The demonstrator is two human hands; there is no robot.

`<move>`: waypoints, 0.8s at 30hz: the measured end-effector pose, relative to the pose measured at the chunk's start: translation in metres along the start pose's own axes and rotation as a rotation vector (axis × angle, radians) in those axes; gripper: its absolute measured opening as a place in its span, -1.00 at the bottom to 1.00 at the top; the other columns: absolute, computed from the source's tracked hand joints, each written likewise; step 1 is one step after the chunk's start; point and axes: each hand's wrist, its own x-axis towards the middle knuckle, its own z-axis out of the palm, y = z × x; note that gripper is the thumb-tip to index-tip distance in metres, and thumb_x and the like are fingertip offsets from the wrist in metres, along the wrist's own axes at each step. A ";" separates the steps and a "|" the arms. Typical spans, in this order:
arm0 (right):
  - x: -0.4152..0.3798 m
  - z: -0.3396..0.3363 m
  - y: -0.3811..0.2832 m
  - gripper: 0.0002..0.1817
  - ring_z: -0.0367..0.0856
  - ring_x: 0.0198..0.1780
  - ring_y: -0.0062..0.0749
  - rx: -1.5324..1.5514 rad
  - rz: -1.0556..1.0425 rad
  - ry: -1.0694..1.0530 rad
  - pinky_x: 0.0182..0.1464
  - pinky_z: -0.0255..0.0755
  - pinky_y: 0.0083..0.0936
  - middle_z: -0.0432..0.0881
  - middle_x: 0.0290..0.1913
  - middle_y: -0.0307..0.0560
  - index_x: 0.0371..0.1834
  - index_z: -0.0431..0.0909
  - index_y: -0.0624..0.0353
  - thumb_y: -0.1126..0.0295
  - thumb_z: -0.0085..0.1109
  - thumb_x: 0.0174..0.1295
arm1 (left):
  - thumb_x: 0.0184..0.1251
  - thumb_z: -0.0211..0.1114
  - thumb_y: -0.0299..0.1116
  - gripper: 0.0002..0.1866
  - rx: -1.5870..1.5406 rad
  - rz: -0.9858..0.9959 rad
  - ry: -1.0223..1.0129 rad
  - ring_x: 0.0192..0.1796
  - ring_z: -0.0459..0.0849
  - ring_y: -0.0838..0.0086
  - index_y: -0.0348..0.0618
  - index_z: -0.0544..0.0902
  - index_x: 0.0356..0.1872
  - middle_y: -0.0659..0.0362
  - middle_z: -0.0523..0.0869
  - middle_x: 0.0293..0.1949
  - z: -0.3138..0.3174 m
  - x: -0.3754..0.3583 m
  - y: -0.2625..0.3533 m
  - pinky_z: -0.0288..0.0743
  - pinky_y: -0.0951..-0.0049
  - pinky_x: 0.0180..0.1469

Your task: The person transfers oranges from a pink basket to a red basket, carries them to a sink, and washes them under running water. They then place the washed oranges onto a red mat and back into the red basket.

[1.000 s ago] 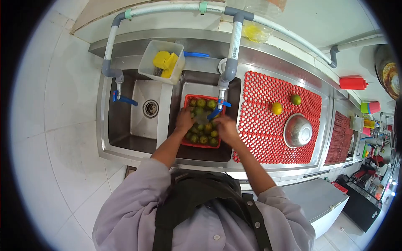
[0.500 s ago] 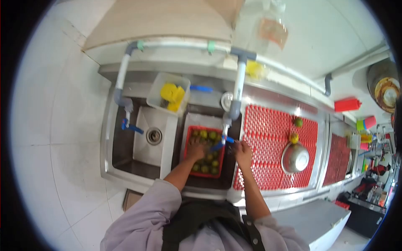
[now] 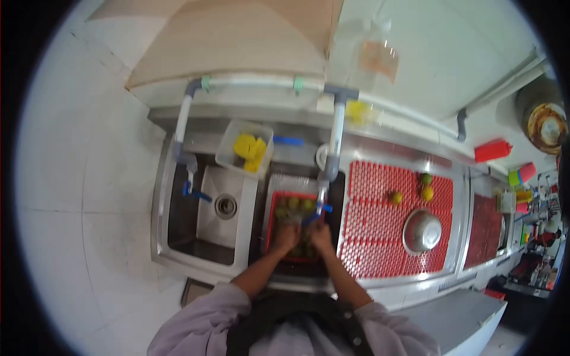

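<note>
Both hands, left hand (image 3: 286, 236) then right hand (image 3: 321, 235), rest among the small green citrus fruits (image 3: 294, 204) in the red plastic basket (image 3: 272, 221) in the right-hand sink basin, their grip unreadable; wet fruit could slip out toward the red perforated mat (image 3: 380, 225) on the counter.

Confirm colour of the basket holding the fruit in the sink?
Red. The basket shows best in the head view, under both hands, left hand and right hand.

A stainless steel counter (image 3: 415, 155) carries a red mat (image 3: 380, 225). On the mat, towards the back edge, lie three limes (image 3: 426, 192); an upturned metal bowl (image 3: 421, 231) sits nearer the front.
</note>
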 end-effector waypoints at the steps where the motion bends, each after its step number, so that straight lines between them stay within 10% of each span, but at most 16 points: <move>1: 0.000 -0.008 0.010 -0.69 0.73 -0.32 -0.24 -0.239 -0.406 0.288 -0.23 0.64 -0.30 0.73 -0.30 0.10 -0.01 0.64 0.21 0.24 0.17 0.31 | 0.44 0.08 -0.17 -0.64 0.002 0.102 0.130 0.04 0.63 -0.14 -0.23 0.61 0.01 -0.27 0.65 -0.10 0.021 0.006 -0.030 0.46 -0.05 0.13; 3: -0.040 -0.052 -0.036 -0.78 0.71 -0.33 -0.11 0.007 -0.309 0.227 -0.21 0.57 -0.28 0.71 -0.34 0.09 -0.09 0.64 0.17 0.28 0.16 0.35 | 0.34 0.19 -0.15 -0.56 0.198 0.053 0.239 0.28 0.41 -0.18 -0.09 0.55 0.18 -0.19 0.46 0.22 0.026 0.013 -0.040 0.42 -0.11 0.22; 5: -0.071 -0.077 -0.074 -0.69 0.57 0.09 0.15 -0.496 -0.596 0.743 0.00 0.51 -0.13 0.52 0.14 0.24 0.05 0.53 0.20 0.38 0.25 0.26 | 0.31 0.25 -0.14 -0.51 0.407 -0.026 0.268 0.40 0.24 -0.18 -0.07 0.56 0.23 -0.10 0.31 0.36 0.023 0.014 -0.046 0.37 -0.20 0.24; 8: -0.102 -0.074 -0.095 -0.63 0.44 0.21 0.28 -0.963 -0.928 0.802 0.13 0.46 -0.07 0.39 0.25 0.25 0.08 0.50 0.19 0.50 0.25 0.17 | 0.25 0.33 -0.16 -0.43 0.413 -0.069 0.055 0.42 0.21 -0.08 -0.02 0.52 0.30 -0.05 0.32 0.37 0.002 0.020 -0.039 0.31 -0.24 0.27; 11: -0.046 -0.027 -0.019 -0.59 0.54 0.16 0.17 -0.615 -0.629 -0.044 0.14 0.50 -0.07 0.50 0.18 0.27 0.17 0.51 0.15 0.43 0.13 0.21 | 0.18 0.40 -0.19 -0.39 0.370 -0.072 0.029 0.37 0.27 -0.01 0.01 0.50 0.30 -0.04 0.35 0.34 0.013 0.026 -0.078 0.29 -0.20 0.29; 18: 0.064 0.082 0.058 -0.52 0.59 0.10 0.20 -0.938 -0.564 -0.072 0.10 0.54 -0.05 0.52 0.17 0.28 0.20 0.47 0.14 0.35 0.24 0.19 | 0.15 0.44 -0.28 -0.32 0.698 0.013 -0.195 0.27 0.47 0.04 0.02 0.42 0.34 -0.04 0.38 0.32 -0.018 0.011 -0.062 0.39 0.02 0.29; 24: 0.030 0.049 0.063 -0.62 0.68 0.00 0.02 -0.935 -0.530 -0.008 0.05 0.58 -0.13 0.64 -0.04 0.20 0.10 0.52 0.20 0.28 0.22 0.26 | 0.17 0.45 -0.27 -0.26 0.465 0.016 -0.386 0.24 0.57 0.01 -0.13 0.34 0.37 -0.11 0.57 0.17 0.006 0.031 -0.078 0.51 0.04 0.18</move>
